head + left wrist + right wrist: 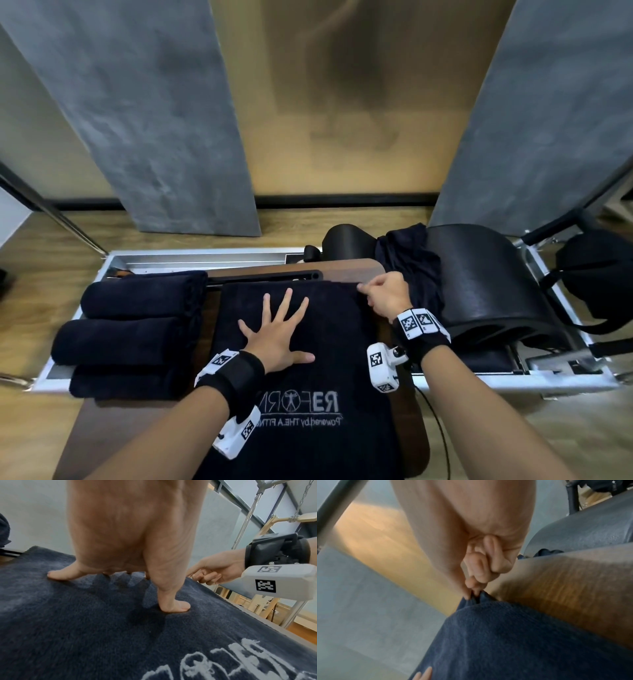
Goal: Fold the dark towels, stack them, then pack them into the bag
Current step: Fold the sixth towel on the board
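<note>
A dark navy towel [329, 359] with white lettering lies spread flat on the brown wooden board [416, 442] in front of me. My left hand [277, 332] presses flat on its middle, fingers spread; in the left wrist view the left fingertips [173, 607] dent the pile of the towel [85, 628]. My right hand [385, 296] pinches the towel's far right corner; the right wrist view shows the right hand [473, 592] holding that towel corner [476, 600] between thumb and fingertips. Several folded dark towels [137, 329] lie stacked at the left. A black bag [596, 277] sits at far right.
A black curved barrel pad [489, 284] stands right of the board with a loose dark cloth [411, 263] draped beside it. The silver metal frame [205, 257] of the exercise machine runs behind. Grey wall panels and wooden floor lie beyond.
</note>
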### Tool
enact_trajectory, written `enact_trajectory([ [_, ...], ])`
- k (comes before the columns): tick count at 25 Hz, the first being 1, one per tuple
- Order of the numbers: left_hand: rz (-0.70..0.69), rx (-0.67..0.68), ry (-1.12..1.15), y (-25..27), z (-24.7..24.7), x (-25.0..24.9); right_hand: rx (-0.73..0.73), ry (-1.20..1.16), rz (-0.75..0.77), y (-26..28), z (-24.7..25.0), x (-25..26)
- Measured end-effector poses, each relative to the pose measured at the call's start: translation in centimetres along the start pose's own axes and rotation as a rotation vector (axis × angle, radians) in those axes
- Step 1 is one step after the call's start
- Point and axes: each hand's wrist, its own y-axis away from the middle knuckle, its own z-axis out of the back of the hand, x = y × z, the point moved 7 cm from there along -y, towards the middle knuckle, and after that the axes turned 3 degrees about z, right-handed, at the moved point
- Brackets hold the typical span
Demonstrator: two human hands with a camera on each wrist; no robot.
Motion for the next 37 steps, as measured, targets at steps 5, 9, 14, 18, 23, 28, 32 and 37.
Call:
enact_trajectory([
  [5,-0.008,-0.012,0.004,-0.4,-0.1,0.2,0.024,-0.073,-0.084,0.0,0.5,-0.4],
  [9,-0.02,-0.036,0.014,-0.7,-0.3,0.5,0.011,-0.129,-0.118,-0.1,0.6,-0.9],
  [14,-0.095,-0.168,0.015,0.4,-0.4,1.0,-0.048,-0.169,-0.026,2.1,1.2,-0.9],
  [18,-0.16,-0.359,0.016,3.8,-1.4,3.8,0.129,-0.144,0.135,7.2,-0.9,-0.8],
  [23,-0.239,-0.498,0.093,9.4,-5.3,7.5,0.177,-0.084,0.303,14.9,-2.2,-2.2],
  [28,-0.378,-0.573,0.096,14.9,-10.7,9.4,0.203,0.19,0.499,22.8,-2.9,-5.7],
  [32,-0.378,-0.524,0.022,17.7,-13.5,10.3,0.311,0.433,0.668,27.1,-4.9,-8.2],
  [37,-0.35,-0.507,-0.029,19.3,-13.6,11.6,0.247,0.948,0.767,29.6,-6.2,-10.6],
])
